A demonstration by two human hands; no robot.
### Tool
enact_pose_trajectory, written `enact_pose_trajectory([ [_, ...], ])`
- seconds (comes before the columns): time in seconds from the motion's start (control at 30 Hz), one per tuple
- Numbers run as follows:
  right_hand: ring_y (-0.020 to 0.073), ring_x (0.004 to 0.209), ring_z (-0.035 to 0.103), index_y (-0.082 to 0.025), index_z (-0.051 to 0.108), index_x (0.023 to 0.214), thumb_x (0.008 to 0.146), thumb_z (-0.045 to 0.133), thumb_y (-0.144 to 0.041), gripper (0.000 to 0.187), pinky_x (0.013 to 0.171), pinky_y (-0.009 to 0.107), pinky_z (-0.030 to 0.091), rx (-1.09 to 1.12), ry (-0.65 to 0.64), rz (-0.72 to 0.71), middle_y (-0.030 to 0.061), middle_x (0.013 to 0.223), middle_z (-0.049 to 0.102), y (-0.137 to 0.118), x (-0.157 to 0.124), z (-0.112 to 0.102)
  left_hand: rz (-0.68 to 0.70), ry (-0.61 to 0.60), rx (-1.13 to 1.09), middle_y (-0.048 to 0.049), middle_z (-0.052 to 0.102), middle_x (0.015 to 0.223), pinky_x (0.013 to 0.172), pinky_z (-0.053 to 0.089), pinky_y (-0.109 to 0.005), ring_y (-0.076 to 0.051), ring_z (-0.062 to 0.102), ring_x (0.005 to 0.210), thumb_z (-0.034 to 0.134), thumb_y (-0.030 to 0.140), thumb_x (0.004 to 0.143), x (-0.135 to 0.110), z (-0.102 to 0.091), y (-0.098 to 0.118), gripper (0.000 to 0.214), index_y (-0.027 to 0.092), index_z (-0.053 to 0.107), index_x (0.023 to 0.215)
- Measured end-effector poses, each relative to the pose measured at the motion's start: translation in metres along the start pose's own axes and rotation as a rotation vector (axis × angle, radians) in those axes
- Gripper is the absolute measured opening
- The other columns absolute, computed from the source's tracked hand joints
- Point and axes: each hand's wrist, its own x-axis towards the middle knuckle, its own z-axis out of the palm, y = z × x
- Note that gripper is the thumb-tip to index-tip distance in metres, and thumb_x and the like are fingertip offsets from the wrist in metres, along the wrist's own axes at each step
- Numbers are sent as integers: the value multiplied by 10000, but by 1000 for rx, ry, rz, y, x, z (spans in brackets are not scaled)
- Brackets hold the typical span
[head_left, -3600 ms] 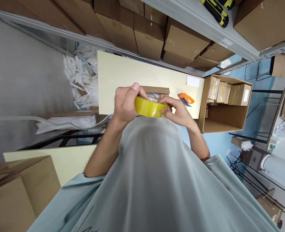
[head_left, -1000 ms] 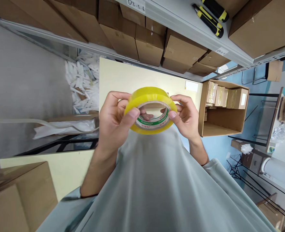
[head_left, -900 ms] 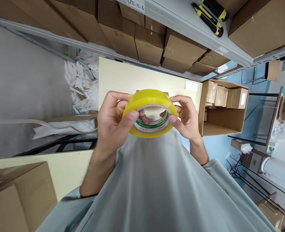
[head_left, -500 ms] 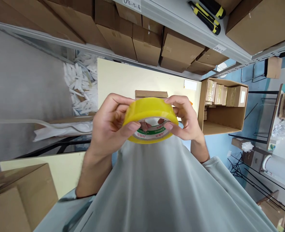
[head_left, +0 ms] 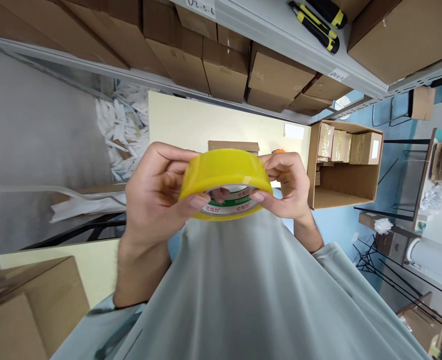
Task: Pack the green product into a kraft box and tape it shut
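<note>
A roll of yellow packing tape [head_left: 226,167] is held up in front of my grey shirt, its printed cardboard core facing me. My left hand [head_left: 155,192] grips its left side, thumb on the near rim and fingers around the outside. On the right side my right hand [head_left: 286,182] pinches the roll, with the thumb at the core's edge and the index finger on the outer surface. Behind the tape, a small flat cardboard box [head_left: 233,145] lies on the cream tabletop [head_left: 191,115], mostly hidden by the roll.
An open carton [head_left: 350,182] with smaller boxes stands at the table's right end. Above runs a metal shelf [head_left: 258,25] with cardboard boxes and utility knives [head_left: 316,30]. White scraps [head_left: 121,130] pile up left. Another carton [head_left: 37,295] sits lower left. An orange object [head_left: 278,151] lies behind my right hand.
The tape roll has shifted slightly left and turned a little in my hands. My left hand has moved left with it; both hands keep hold. The orange object shows more now.
</note>
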Motion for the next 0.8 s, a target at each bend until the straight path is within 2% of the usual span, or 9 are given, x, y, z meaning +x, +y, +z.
enact_pose_trajectory([
  [0.17, 135, 727, 664, -309, 623, 1412, 882, 932, -511, 646, 642, 311, 637, -93, -126, -16, 34, 1202, 761, -9, 3, -9, 77, -37, -1, -12, 884, 1012, 566, 719, -275, -208, 871, 730, 1033, 425, 921, 2, 1, -2, 449, 260, 806, 1272],
  [0.33, 182, 800, 680, -364, 640, 1479, 905, 824, -436, 607, 648, 365, 655, -195, -261, 27, 56, 1368, 741, -17, 5, -20, 17, -75, -13, -23, 869, 999, 543, 722, -321, -247, 871, 757, 1048, 441, 892, 2, 0, -2, 466, 292, 817, 1268],
  [0.43, 194, 833, 684, -360, 629, 1509, 872, 797, -361, 658, 630, 358, 633, -222, -354, -39, 54, 1392, 740, -20, 12, -25, -21, -117, 16, -16, 866, 1039, 560, 716, -307, -226, 857, 770, 1086, 438, 835, 4, -1, -2, 512, 308, 826, 1255],
  [0.57, 189, 881, 710, -330, 613, 1464, 837, 779, -341, 649, 718, 336, 643, -245, -431, -163, 32, 1313, 757, -22, 23, -24, 2, -183, 45, -12, 845, 952, 523, 629, -246, -189, 814, 717, 1116, 432, 780, 7, -2, -5, 543, 274, 847, 1224],
  [0.67, 182, 923, 725, -327, 612, 1379, 883, 790, -319, 528, 738, 321, 628, -206, -364, -230, 14, 1268, 757, -23, 24, -19, 21, -221, 83, -20, 856, 969, 551, 619, -232, -178, 817, 739, 1068, 387, 852, 8, -2, -3, 482, 265, 844, 1261],
  [0.8, 179, 837, 689, -316, 633, 1280, 919, 881, -360, 440, 648, 328, 593, -219, -171, -146, 19, 1179, 761, -15, 13, -10, -22, -168, 91, -62, 885, 1122, 626, 659, -255, -213, 862, 861, 1062, 414, 869, 10, -2, -1, 487, 256, 841, 1274],
])
